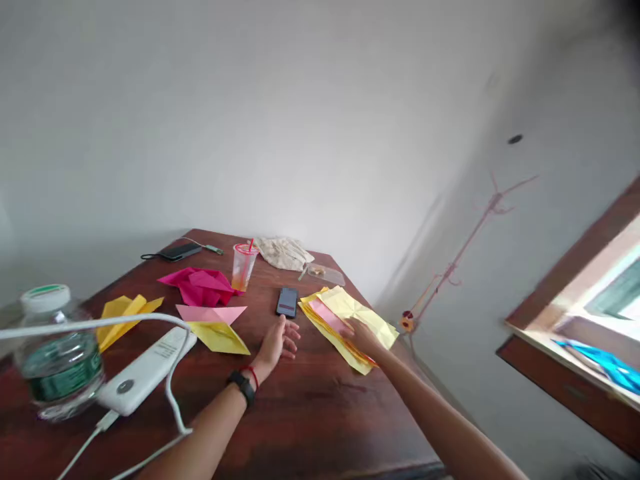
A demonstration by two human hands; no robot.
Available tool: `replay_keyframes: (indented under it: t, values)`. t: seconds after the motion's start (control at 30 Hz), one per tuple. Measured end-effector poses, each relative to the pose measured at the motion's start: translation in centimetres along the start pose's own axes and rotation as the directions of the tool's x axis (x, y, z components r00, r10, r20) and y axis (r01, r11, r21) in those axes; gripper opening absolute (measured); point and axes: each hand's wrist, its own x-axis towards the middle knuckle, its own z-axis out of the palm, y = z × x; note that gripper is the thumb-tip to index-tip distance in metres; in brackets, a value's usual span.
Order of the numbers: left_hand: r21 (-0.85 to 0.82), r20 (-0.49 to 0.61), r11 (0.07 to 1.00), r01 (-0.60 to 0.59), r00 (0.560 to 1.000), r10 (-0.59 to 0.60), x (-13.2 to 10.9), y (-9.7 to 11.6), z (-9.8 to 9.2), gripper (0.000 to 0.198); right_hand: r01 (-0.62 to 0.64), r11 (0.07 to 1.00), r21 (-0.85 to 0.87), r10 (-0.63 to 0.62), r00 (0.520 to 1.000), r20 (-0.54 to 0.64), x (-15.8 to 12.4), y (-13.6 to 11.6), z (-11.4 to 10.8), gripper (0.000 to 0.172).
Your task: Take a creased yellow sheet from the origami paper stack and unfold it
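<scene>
Yellow folded paper stack (356,312), pink sheet (325,315) layered in, under right hand (363,338)

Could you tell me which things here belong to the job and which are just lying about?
For the job: right hand on folded yellow paper; left hand, empty; folded magenta paper.
Lying about: smartphone, water bottle, power bank, plastic cup with straw.
</scene>
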Motion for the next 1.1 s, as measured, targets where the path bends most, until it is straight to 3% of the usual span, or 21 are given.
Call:
replay_keyframes:
  t: [0.2, 0.47, 0.87, 1.1]
  values:
    - [0.018, -0.002, 1.0, 0.004, 1.0, -0.004, 0.4, -0.2, -0.3, 0.065, -0.089, 0.992, 0.085, 0.093, 0.995, -0.041, 0.8, -0.7, 0.0, 0.055]
    - [0.028, -0.016, 1.0, -0.007, 1.0, 0.008, 0.2, 0.2, 0.0, 0.059, -0.154, 0.98, 0.125, 0.15, 0.988, 0.047, 0.7, -0.2, 0.2, 0.034]
    - [0.004, -0.038, 1.0, -0.001, 0.999, 0.001, -0.2, 1.1, 0.1, 0.055, -0.059, 0.997, 0.051, 0.058, 0.998, 0.033, -0.3, 0.9, -0.1, 0.03]
    - [-0.02, -0.045, 1.0, -0.002, 0.999, 0.001, -0.6, 1.5, 0.2, 0.05, -0.016, 1.0, 0.023, 0.017, 0.999, -0.042, -1.3, 1.1, 0.7, 0.028]
